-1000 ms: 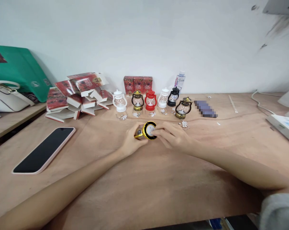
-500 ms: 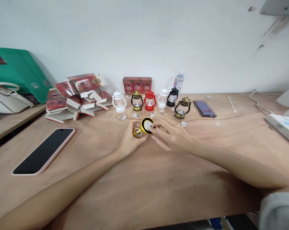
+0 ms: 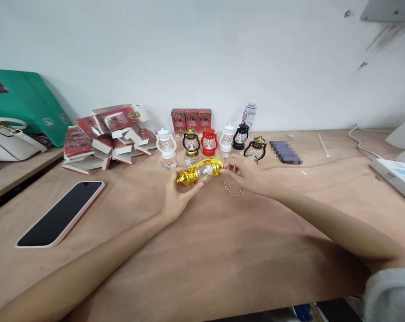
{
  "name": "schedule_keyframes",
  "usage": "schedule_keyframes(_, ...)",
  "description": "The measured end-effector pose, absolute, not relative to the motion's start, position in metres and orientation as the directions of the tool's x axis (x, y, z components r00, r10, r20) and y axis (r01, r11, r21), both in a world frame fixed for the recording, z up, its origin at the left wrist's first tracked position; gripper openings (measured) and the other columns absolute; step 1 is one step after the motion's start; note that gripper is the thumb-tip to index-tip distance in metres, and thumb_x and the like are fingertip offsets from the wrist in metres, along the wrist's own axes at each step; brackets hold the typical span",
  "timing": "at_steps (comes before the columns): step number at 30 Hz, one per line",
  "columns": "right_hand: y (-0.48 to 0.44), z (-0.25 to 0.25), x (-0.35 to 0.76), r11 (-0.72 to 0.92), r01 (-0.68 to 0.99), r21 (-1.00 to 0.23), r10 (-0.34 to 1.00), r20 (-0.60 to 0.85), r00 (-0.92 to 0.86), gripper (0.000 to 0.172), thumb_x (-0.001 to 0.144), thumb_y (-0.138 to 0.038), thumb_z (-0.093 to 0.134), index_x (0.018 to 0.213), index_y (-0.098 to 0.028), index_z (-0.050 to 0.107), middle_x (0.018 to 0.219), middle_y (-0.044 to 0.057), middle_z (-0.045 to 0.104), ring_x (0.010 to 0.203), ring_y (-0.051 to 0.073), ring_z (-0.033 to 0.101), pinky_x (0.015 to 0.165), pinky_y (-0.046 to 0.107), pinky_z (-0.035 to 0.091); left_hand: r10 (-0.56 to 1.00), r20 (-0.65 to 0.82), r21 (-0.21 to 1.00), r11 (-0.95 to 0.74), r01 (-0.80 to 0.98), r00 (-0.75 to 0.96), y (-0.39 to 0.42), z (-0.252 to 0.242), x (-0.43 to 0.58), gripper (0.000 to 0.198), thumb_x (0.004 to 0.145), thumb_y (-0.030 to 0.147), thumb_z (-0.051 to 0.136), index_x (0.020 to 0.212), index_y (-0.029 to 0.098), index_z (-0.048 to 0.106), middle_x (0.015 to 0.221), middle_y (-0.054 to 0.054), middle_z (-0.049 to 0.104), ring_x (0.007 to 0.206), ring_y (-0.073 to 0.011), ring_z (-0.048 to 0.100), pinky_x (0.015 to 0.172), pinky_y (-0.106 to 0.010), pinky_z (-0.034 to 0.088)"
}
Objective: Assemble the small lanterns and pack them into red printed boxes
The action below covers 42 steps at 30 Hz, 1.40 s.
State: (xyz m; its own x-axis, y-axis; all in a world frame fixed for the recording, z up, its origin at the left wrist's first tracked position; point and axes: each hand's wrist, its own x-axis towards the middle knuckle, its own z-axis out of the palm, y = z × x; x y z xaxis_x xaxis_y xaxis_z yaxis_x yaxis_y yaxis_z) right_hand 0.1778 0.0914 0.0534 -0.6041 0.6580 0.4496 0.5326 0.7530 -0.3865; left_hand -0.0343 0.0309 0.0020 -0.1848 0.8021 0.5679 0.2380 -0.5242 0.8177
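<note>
A shiny gold lantern with a clear middle lies on its side above the table, its pointed top to the left. My left hand is closed round its top end. At its base, on the right, the bent fingers of my right hand touch or pinch the rim; whether they also hold a small part cannot be made out. A thin bent wire shows just below my right hand. Behind stand a white lantern, a red lantern, a black lantern and several others.
Red boxes are heaped at the back left, and three upright boxes stand by the wall. A phone lies at the left, a blurred purple item at the right. A bottle leans near the wall.
The gold lantern has turned from showing its round base to lying sideways. My right hand has shifted slightly up and right, and the bent wire has come into view below it.
</note>
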Motion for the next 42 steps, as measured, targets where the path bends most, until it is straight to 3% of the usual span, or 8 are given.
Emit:
schedule_keyframes(5, 0.090, 0.037, 0.173, 0.595, 0.474, -0.649, 0.714, 0.157, -0.682, 0.026, 0.087, -0.035, 0.053, 0.084, -0.014, 0.067, 0.076, 0.003, 0.065, 0.065, 0.012, 0.055, 0.061, 0.024, 0.041, 0.783, 0.613, 0.785, -0.590, 0.187, -0.103, 0.032, -0.002, -0.037, 0.034, 0.070, 0.029, 0.074, 0.098, 0.019, 0.056, 0.097, -0.002, 0.059, 0.091, -0.0148, 0.058, 0.081, -0.026, 0.048)
schedule_keyframes(9, 0.075, 0.040, 0.169, 0.641, 0.432, -0.634, 0.637, 0.126, -0.761, 0.027, 0.088, -0.036, 0.053, 0.085, -0.014, 0.068, 0.085, 0.004, 0.067, 0.073, 0.013, 0.057, 0.066, 0.024, 0.041, 0.888, 0.458, 0.885, -0.450, 0.118, -0.044, 0.030, -0.003, -0.037, 0.039, 0.076, 0.042, 0.067, 0.102, 0.015, 0.059, 0.103, -0.009, 0.065, 0.096, -0.0211, 0.060, 0.089, -0.034, 0.047)
schedule_keyframes(12, 0.069, 0.048, 0.170, 0.745, 0.486, -0.457, 0.588, 0.107, -0.801, 0.022, 0.087, -0.034, 0.055, 0.089, -0.016, 0.068, 0.091, 0.004, 0.067, 0.079, 0.015, 0.059, 0.071, 0.026, 0.041, 0.926, 0.377, 0.925, -0.375, 0.056, -0.033, 0.031, 0.001, -0.036, 0.042, 0.074, 0.049, 0.064, 0.093, 0.012, 0.060, 0.100, -0.010, 0.066, 0.092, -0.0226, 0.061, 0.088, -0.037, 0.047)
schedule_keyframes(19, 0.055, 0.058, 0.176, 0.729, 0.608, 0.315, 0.655, -0.063, -0.753, 0.023, 0.085, -0.015, 0.049, 0.097, -0.008, 0.067, 0.096, 0.017, 0.068, 0.097, 0.033, 0.057, 0.076, 0.039, 0.038, 0.944, 0.324, 0.944, -0.326, 0.038, 0.056, 0.030, 0.006, -0.033, 0.039, 0.072, 0.043, 0.066, 0.094, 0.012, 0.059, 0.107, -0.012, 0.066, 0.101, -0.0253, 0.060, 0.091, -0.038, 0.046)
schedule_keyframes(24, 0.040, 0.059, 0.170, 0.717, 0.566, 0.407, 0.670, -0.179, -0.720, 0.025, 0.083, -0.004, 0.048, 0.095, -0.008, 0.070, 0.089, 0.017, 0.070, 0.096, 0.031, 0.059, 0.074, 0.037, 0.036, 0.945, 0.306, 0.948, -0.313, 0.052, 0.115, 0.030, 0.005, -0.033, 0.043, 0.071, 0.041, 0.067, 0.103, 0.012, 0.060, 0.108, -0.011, 0.067, 0.104, -0.0272, 0.060, 0.094, -0.040, 0.045)
schedule_keyframes(32, 0.056, 0.053, 0.172, 0.703, 0.567, 0.429, 0.649, -0.061, -0.759, 0.021, 0.082, -0.005, 0.051, 0.088, -0.009, 0.070, 0.085, 0.016, 0.070, 0.093, 0.029, 0.060, 0.073, 0.036, 0.034, 0.944, 0.286, 0.950, -0.302, 0.080, 0.162, 0.030, 0.005, -0.035, 0.045, 0.069, 0.040, 0.067, 0.104, 0.012, 0.062, 0.104, -0.009, 0.069, 0.099, -0.0269, 0.062, 0.089, -0.038, 0.047)
schedule_keyframes(36, 0.066, 0.077, 0.184, 0.682, 0.690, 0.242, 0.666, 0.182, -0.723, 0.018, 0.085, -0.020, 0.050, 0.089, -0.008, 0.063, 0.090, 0.016, 0.068, 0.086, 0.024, 0.060, 0.071, 0.033, 0.036, 0.961, 0.248, 0.966, -0.255, 0.048, 0.120, 0.030, 0.002, -0.038, 0.041, 0.068, 0.044, 0.065, 0.093, 0.012, 0.064, 0.093, -0.008, 0.070, 0.090, -0.0256, 0.063, 0.082, -0.035, 0.049)
schedule_keyframes(42, 0.069, 0.103, 0.197, 0.633, 0.519, -0.574, 0.770, 0.403, -0.494, 0.003, 0.078, -0.017, 0.048, 0.075, -0.018, 0.047, 0.071, 0.001, 0.060, 0.067, 0.013, 0.056, 0.061, 0.025, 0.039, 0.929, 0.199, 0.979, -0.171, -0.114, 0.312, 0.028, 0.000, -0.040, 0.039, 0.067, 0.046, 0.066, 0.086, 0.012, 0.063, 0.078, -0.005, 0.068, 0.071, -0.0196, 0.062, 0.067, -0.029, 0.048)
